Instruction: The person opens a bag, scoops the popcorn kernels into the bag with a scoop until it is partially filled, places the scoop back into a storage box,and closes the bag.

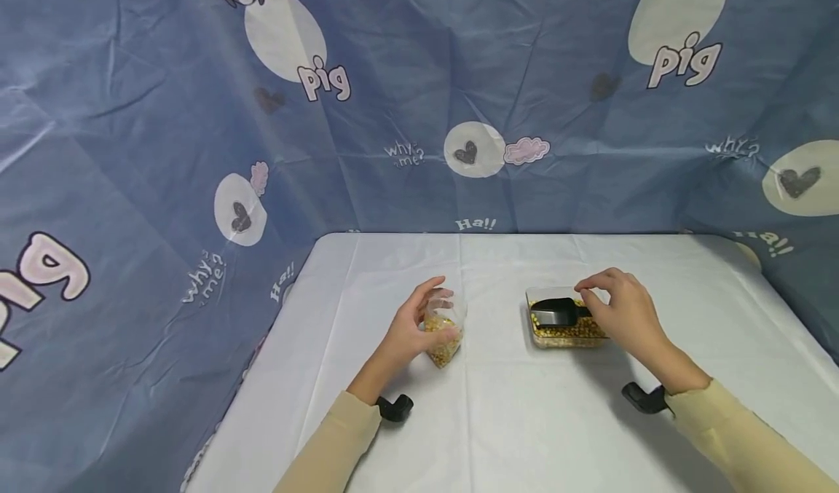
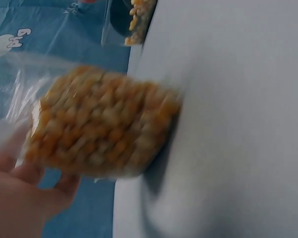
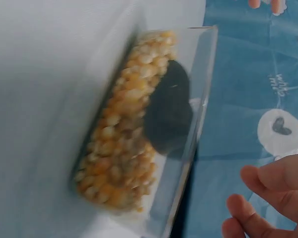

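Note:
My left hand grips a clear plastic bag of corn kernels, thumb on the near side and fingers behind. In the left wrist view the bag bulges with yellow and orange kernels, its bottom close over the table. On the right, a clear box holds more corn kernels. A black scoop lies on the kernels, its handle pointing towards my right hand. That hand hovers over the box's right end. The right wrist view shows its fingertips apart from the box and bent loosely, holding nothing.
A white cloth covers the table. Blue printed fabric hangs behind it and along the left side. A black wrist mount sticks out below my left sleeve, another below the right.

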Action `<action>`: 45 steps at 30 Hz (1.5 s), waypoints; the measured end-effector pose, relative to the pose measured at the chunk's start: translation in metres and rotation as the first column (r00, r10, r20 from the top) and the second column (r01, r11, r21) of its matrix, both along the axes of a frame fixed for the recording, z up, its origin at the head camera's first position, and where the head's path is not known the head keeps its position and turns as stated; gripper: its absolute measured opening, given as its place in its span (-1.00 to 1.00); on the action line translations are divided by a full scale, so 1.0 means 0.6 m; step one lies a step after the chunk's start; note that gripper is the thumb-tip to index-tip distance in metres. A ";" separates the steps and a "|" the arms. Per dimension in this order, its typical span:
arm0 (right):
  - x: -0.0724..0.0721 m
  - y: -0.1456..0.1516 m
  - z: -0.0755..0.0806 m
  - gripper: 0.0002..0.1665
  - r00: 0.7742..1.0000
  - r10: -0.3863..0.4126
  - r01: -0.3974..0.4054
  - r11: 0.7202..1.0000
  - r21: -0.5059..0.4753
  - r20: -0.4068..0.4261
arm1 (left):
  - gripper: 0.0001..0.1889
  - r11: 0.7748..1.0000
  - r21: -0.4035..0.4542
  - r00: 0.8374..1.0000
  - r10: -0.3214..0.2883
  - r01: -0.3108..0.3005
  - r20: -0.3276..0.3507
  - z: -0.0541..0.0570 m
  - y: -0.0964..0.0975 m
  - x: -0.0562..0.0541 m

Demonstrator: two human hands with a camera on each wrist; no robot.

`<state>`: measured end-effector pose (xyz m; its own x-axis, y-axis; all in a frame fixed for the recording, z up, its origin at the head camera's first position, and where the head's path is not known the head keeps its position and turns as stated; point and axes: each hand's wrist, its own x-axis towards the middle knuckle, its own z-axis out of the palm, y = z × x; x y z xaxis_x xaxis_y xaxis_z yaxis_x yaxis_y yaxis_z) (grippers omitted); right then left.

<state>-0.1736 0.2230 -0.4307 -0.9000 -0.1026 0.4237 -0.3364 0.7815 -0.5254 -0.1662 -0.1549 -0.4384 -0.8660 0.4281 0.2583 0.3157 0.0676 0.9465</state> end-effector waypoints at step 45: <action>0.057 -0.259 -0.019 -0.71 0.878 0.477 -0.425 0.817 -0.390 0.042 | -0.78 0.947 -0.302 0.967 -0.172 0.110 -0.187 0.009 -0.040 -0.091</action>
